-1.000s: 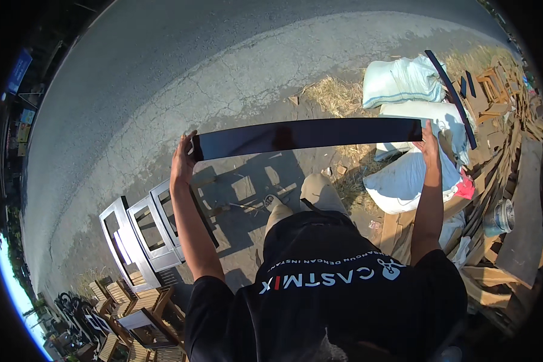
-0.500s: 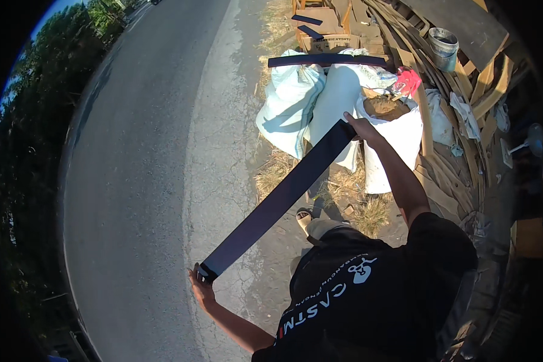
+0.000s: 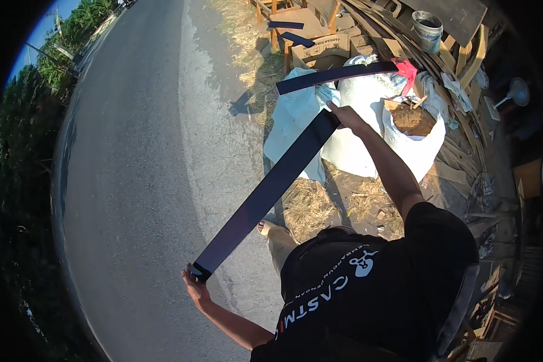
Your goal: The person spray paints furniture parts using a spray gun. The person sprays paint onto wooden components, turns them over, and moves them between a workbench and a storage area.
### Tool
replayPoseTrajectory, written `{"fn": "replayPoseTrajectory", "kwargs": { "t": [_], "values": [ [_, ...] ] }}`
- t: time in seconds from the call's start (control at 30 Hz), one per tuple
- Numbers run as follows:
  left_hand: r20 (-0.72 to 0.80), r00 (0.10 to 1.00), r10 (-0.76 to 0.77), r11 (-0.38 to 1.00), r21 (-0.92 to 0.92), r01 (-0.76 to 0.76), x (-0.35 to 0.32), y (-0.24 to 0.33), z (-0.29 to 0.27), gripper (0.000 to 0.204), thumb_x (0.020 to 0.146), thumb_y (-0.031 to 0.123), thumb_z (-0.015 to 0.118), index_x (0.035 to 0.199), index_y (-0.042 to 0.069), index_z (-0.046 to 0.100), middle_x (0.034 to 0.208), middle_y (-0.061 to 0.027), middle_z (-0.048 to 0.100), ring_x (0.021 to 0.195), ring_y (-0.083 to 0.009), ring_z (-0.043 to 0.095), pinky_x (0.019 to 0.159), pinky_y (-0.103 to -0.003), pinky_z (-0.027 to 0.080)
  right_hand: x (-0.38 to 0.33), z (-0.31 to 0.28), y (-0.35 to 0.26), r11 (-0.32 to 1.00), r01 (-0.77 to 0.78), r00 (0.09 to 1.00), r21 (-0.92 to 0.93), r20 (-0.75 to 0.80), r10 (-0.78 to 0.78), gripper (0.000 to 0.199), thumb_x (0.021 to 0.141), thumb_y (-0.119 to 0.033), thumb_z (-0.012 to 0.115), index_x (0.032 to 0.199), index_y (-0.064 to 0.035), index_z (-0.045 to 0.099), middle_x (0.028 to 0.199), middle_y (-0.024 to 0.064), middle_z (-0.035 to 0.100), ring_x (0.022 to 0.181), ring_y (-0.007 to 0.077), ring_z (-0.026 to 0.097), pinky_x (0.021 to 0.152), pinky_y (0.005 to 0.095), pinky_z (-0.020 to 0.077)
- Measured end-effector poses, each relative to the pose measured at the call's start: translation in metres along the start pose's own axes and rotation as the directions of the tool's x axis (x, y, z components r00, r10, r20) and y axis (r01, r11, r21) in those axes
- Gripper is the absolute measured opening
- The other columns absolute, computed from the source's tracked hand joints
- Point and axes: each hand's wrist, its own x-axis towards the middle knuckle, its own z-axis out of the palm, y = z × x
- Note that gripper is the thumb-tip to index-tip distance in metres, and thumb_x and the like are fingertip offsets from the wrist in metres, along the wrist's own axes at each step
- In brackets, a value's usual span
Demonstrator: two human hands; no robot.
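A long dark board [image 3: 265,196] runs on a slant across the middle of the view, from 7 o'clock up to 1 o'clock, held clear of the ground at both ends. The left hand [image 3: 194,285] is closed on its lower end at 7 o'clock; the right hand [image 3: 346,117] is closed on its upper end at 1 o'clock, so the hands are well apart, one at each end. Below the board lies a paved road [image 3: 139,151], filling the view from 9 to 12 o'clock. Beyond the right hand, at 1 o'clock, a second dark board [image 3: 338,77] rests across white sacks [image 3: 359,148]. A grey bucket [image 3: 428,27] stands at 1 o'clock, near the rim, among stacked timber [image 3: 368,18].
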Motion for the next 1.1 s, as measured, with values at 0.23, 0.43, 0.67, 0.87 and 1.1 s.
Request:
{"fn": "replayPoseTrajectory", "kwargs": {
  "t": [0.23, 0.43, 0.67, 0.87, 1.1],
  "values": [
    [0.284, 0.957, -0.051, 0.983, 0.181, -0.002, 0.248, 0.139, 0.084, 0.071, 0.106, 0.055, 0.040, 0.149, -0.001, 0.044, 0.149, -0.0225, 0.045, 0.136, -0.0362, 0.046, 0.111, -0.047, 0.043, 0.023, 0.019, -0.070, 0.983, -0.091, 0.968, 0.158, -0.216, 0.125, 0.094, 0.090, -0.074, 0.054, 0.132, 0.0094, 0.058, 0.125, 0.0201, 0.064, 0.115, 0.0283, 0.063, 0.095, 0.0430, 0.0544],
    [0.520, 0.843, -0.141, 0.953, 0.303, -0.028, 0.442, 0.227, 0.267, 0.075, 0.104, 0.057, 0.040, 0.150, -0.002, 0.041, 0.155, -0.0248, 0.039, 0.141, -0.0366, 0.041, 0.117, -0.049, 0.033, 0.070, 0.009, -0.100, 0.948, -0.155, 0.887, 0.279, -0.384, 0.258, 0.109, 0.086, -0.079, 0.056, 0.148, 0.0096, 0.038, 0.157, 0.0231, 0.036, 0.143, 0.0341, 0.039, 0.101, 0.0477, 0.0514],
    [0.562, 0.803, -0.201, 0.895, 0.438, -0.082, 0.616, 0.273, 0.484, 0.069, 0.105, 0.054, 0.041, 0.148, 0.001, 0.046, 0.153, -0.0240, 0.042, 0.137, -0.0351, 0.046, 0.116, -0.048, 0.034, 0.213, 0.007, -0.133, 0.921, -0.269, 0.741, 0.284, -0.549, 0.386, 0.077, 0.089, -0.075, 0.057, 0.102, -0.0013, 0.073, 0.094, 0.0061, 0.068, 0.083, 0.0136, 0.060, 0.075, 0.0310, 0.0523],
    [0.619, 0.735, -0.276, 0.887, 0.458, -0.052, 0.762, 0.333, 0.619, 0.075, 0.104, 0.058, 0.039, 0.150, -0.001, 0.041, 0.146, -0.0243, 0.049, 0.130, -0.0345, 0.052, 0.112, -0.046, 0.039, 0.366, 0.020, -0.210, 0.923, -0.188, 0.644, 0.336, -0.667, 0.374, 0.078, 0.088, -0.074, 0.058, 0.117, -0.0020, 0.068, 0.100, 0.0068, 0.065, 0.101, 0.0223, 0.061, 0.074, 0.0414, 0.0568],
    [0.693, 0.653, -0.305, 0.875, 0.474, -0.094, 0.916, 0.368, 0.829, 0.077, 0.103, 0.060, 0.040, 0.150, 0.000, 0.041, 0.147, -0.0231, 0.047, 0.131, -0.0312, 0.050, 0.110, -0.043, 0.041, 0.534, 0.004, -0.237, 0.912, -0.214, 0.580, 0.350, -0.706, 0.406, 0.081, 0.088, -0.073, 0.059, 0.115, 0.0028, 0.068, 0.105, 0.0113, 0.064, 0.099, 0.0227, 0.061, 0.071, 0.0392, 0.0569]
  ]
}}
